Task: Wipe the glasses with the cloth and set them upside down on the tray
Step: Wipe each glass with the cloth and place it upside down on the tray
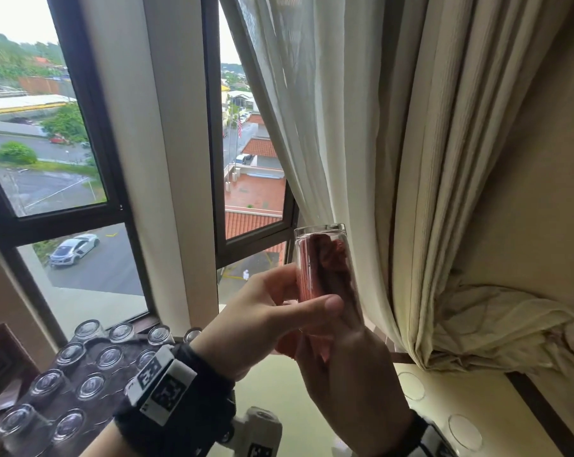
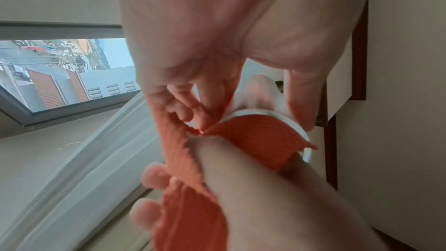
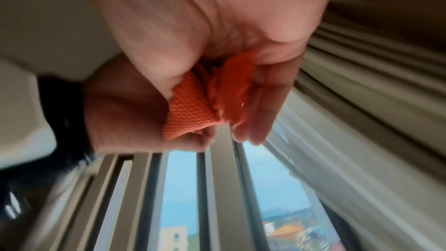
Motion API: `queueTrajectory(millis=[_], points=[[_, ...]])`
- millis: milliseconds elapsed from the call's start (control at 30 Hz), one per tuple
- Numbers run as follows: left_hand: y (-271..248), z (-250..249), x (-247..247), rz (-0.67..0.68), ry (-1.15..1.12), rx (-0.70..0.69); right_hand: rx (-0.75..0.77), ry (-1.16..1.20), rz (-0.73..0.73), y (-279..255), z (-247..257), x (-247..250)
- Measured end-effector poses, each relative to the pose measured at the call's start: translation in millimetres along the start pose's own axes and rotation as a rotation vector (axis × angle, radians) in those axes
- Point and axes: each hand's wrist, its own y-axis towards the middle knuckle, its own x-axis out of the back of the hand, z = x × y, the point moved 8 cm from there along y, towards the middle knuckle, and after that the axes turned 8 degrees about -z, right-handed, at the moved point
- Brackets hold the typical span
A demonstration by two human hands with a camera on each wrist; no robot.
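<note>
Head view: cream curtain (image 1: 411, 159) hangs behind the tumbler (image 1: 322, 265), tray (image 1: 25, 407) of upturned glasses lower left of it; my left hand (image 1: 262, 321) wraps the tumbler, my right hand (image 1: 345, 384) pinches the orange cloth (image 1: 332, 258) stuffed inside

surface: cream counter (image 1: 299, 407) | on it: dark tray (image 1: 81, 367) of upturned glasses (image 1: 91, 385); two upright glasses (image 1: 464, 432) right

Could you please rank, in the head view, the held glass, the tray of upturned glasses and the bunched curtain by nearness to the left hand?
1. The held glass, gripped by the left hand itself, with the cloth inside.
2. The tray of upturned glasses, lower left.
3. The bunched curtain, far right.
</note>
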Motion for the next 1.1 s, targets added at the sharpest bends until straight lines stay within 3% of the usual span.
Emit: queueTrajectory(millis=[100, 167, 300, 367, 467, 500, 567, 633, 700, 767, 867, 933, 1033, 1100], points=[[-1, -1, -2, 0.087, -0.068, 0.012, -0.056, 0.426, -0.005, 4, 12, 5], [-3, -1, -5, 0.146, -0.131, 0.037, -0.149, 0.759, 0.085, 6, 23, 8], [-2, -1, -7, 0.116, -0.172, 0.057, -0.356, 1.124, 0.231, 0, 27, -1], [0, -4, -6, 0.023, -0.074, 0.035, -0.355, 1.025, 0.206, -5, 10, -11], [-2, -8, -3, -0.168, 0.132, 0.014, -0.036, 0.206, 0.001, 2, -4, -4], [-2, -8, -3, -0.216, 0.185, 0.001, 0.009, 0.01, -0.024, 2, -3, -5], [-2, -8, -7, -0.234, 0.238, -0.007, 0.005, -0.084, -0.092, 1, -2, -3], [3, -4, -6, -0.175, 0.215, 0.009, -0.116, 0.13, 0.025, 4, -1, -9], [5, 1, -7, -0.064, 0.098, 0.046, -0.36, 0.57, 0.08, 4, -11, -11], [2, 4, -11, 0.053, -0.076, 0.058, -0.544, 1.022, 0.234, 0, 3, -13], [-3, 5, -14, 0.106, -0.176, 0.056, -0.515, 1.237, 0.246, -7, 15, -11], [-1, 0, -10, 0.035, -0.079, 0.005, -0.403, 1.017, 0.173, -11, -1, -12], [1, -6, -4, -0.133, 0.107, -0.01, 0.035, 0.086, -0.013, -3, -10, -3], [0, -6, -7, -0.183, 0.168, 0.008, 0.116, -0.126, -0.074, -1, -5, -5]])
